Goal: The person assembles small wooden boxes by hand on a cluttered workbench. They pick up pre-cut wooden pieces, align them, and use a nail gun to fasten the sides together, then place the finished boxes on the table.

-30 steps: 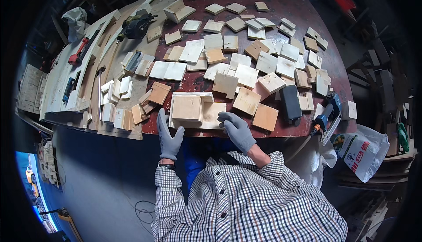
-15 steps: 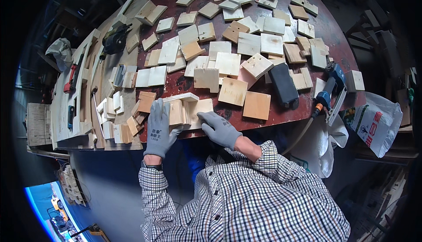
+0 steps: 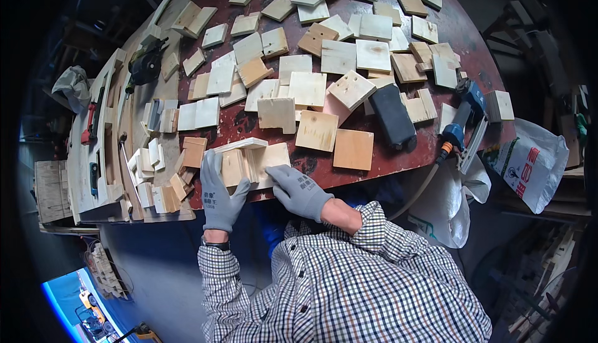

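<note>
Both my hands wear grey work gloves and rest at the near edge of the red table. My left hand (image 3: 221, 196) is wrapped round the left side of a small stack of wooden blocks (image 3: 233, 170), its thumb at the near side. Behind these blocks stands a thin pale wooden strip (image 3: 244, 144). My right hand (image 3: 300, 192) grips the near right edge of a flat wooden board (image 3: 272, 154) that lies against the stack; its thumb is partly hidden below. Whether the pieces are joined, I cannot tell.
Loose square wooden pieces (image 3: 317, 132) cover the red tabletop (image 3: 398, 162) beyond my hands. A black oblong object (image 3: 392, 115) and a blue air nail gun (image 3: 462, 122) with hose lie to the right. White sacks (image 3: 529, 162) hang at the right edge; wooden offcuts (image 3: 149, 159) stand left.
The whole view has shifted, so the table appears a little further left. Both hands keep their hold on the wooden pieces, with hardly any movement against them.
</note>
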A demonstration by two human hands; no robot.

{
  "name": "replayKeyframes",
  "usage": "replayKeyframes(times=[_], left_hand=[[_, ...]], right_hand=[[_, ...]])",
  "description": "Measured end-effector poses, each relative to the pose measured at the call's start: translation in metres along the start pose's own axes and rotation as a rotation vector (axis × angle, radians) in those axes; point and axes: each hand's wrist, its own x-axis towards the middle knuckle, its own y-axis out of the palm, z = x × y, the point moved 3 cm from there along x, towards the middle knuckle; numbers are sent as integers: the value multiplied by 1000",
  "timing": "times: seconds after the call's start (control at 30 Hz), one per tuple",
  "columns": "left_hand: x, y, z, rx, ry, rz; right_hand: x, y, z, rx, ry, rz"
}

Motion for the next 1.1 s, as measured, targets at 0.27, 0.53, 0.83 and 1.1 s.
replayKeyframes(times=[0.27,0.53,0.83,1.1], left_hand=[[-3,2,-1,57,18,-52],[-11,-41,-20,147,28,-203],[-45,-114,-21,106,-22,-374],[-59,-24,-36,85,-123,-107]], right_hand=[[-1,3,1,-7,19,39],[-4,-12,13,0,-9,162],[-10,-163,14,-593,-92,-702],[74,-324,-55,-1086,484,-132]])
